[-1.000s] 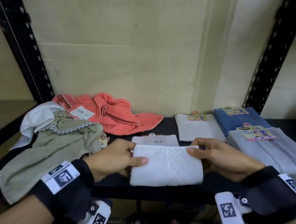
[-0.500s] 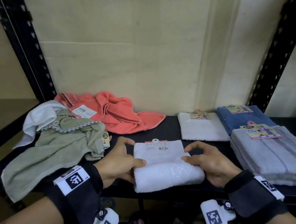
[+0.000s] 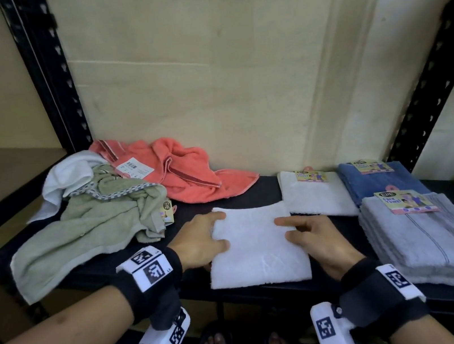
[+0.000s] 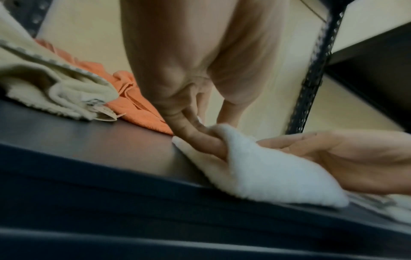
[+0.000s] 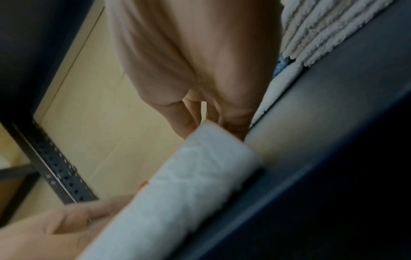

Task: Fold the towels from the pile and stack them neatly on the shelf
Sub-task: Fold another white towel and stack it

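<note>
A folded white towel [image 3: 257, 251] lies at the front of the black shelf [image 3: 255, 192], its near edge over the shelf lip. My left hand [image 3: 201, 242] pinches its left edge, thumb on top and fingers tucked into the fold [image 4: 200, 139]. My right hand [image 3: 312, 237] grips the right edge, index finger and thumb resting on the top face. In the right wrist view the towel [image 5: 189, 184] runs up to my right fingers [image 5: 189, 121]. The unfolded pile sits at the left: a green towel [image 3: 89, 232], a coral towel [image 3: 187, 175] and a white one [image 3: 71, 172].
Right of my hands lie a folded white towel [image 3: 317, 197], a folded blue towel [image 3: 382, 181] and a grey folded stack [image 3: 430, 240], each with a paper label. Black perforated uprights [image 3: 46, 72] [image 3: 434, 64] frame the bay. Sandalled feet show below the shelf.
The white towel was held up at the shelf front, then folded over its tagged part. It now lies flat with the tag hidden, and both hands sit at its side edges.
</note>
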